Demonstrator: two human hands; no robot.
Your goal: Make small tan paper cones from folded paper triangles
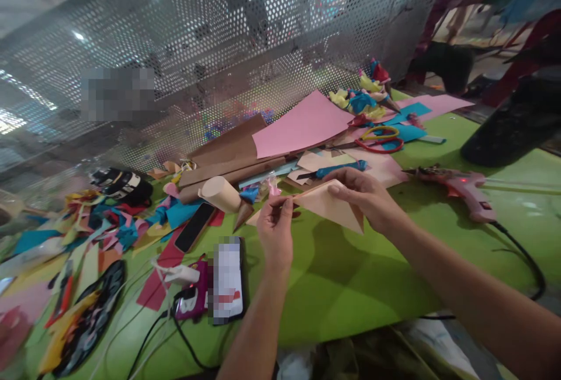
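A folded piece of cream paper (329, 204) is held up over the green table between my two hands. My left hand (277, 222) pinches its narrow left corner between thumb and fingertips. At the wider right part, my right hand (362, 193) grips the upper edge, thumb on the near face and fingers behind. Just behind the paper lies a blue cutter knife (342, 168). Left of my left hand are a small brown paper cone (243, 214) and a cream paper roll (220, 194).
A pink hot glue gun (471, 190) with a lit red light lies right, its cord trailing off the green table (350, 292). Scissors (380, 139), pink paper (302, 125), a phone (228, 280), a power strip (191, 298) and coloured scraps surround the hands. A perforated metal panel (210, 47) stands behind.
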